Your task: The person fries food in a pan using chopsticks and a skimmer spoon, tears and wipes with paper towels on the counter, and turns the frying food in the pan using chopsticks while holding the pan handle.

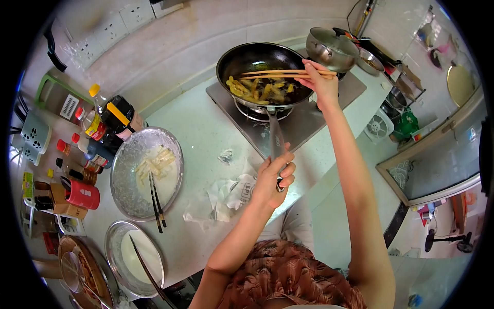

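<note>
My left hand is wrapped round the grey handle of a dark frying pan, which sits on a gas stove. Yellow battered strips lie in oil in the pan. My right hand grips a pair of wooden chopsticks, their tips over the pan's left part. Left of the stove, a large metal bowl holds pale battered strips, and dark chopsticks rest in it. Closer to me is a smaller metal bowl of white liquid with dark chopsticks leaning in it.
A lidded steel pot stands behind the stove at the right, beside a small metal bowl. Several sauce bottles line the counter's left side. Crumpled white plastic lies on the counter near my left forearm. A wooden board is at lower left.
</note>
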Motion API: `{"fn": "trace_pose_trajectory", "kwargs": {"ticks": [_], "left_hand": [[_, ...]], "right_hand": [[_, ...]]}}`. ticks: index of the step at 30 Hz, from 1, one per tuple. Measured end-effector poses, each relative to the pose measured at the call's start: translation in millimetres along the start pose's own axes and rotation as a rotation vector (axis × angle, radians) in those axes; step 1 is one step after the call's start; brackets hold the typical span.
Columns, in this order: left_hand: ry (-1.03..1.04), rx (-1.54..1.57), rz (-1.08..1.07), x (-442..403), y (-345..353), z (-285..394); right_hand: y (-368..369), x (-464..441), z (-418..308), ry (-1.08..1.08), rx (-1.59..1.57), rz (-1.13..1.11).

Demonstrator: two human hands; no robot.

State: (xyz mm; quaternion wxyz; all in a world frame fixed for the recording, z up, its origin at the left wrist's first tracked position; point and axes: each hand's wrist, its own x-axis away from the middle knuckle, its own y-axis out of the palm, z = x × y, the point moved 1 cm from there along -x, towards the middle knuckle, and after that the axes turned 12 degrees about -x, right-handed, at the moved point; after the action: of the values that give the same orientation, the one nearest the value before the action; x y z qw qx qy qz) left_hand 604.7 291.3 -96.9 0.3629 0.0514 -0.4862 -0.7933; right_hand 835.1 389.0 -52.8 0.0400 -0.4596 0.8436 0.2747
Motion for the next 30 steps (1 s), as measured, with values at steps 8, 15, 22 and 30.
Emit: {"fn": "trace_pose_trajectory", "kwargs": {"ticks": [8,15,22,30], "left_hand": [[0.015,-0.002,-0.014,-1.6,-1.4,-0.5],[-0.026,-0.016,-0.024,2.2,-7.6,9.8],[-0.050,0.005,-0.072,7.5,-22.8,25.0],[-0.056,-0.021,-0.020,10.8,-17.0,24.7]], "right_hand": [[20.8,23.8,-77.5,-0.031,0.498,-0.194],[49.1,34.5,-51.3,-0.292,0.771,-0.298],[43.3,46.2,-54.5,-0.220,0.515,-0.197],[25.5,57.6,-43.1,-0.293,0.472,-0.164]]}}
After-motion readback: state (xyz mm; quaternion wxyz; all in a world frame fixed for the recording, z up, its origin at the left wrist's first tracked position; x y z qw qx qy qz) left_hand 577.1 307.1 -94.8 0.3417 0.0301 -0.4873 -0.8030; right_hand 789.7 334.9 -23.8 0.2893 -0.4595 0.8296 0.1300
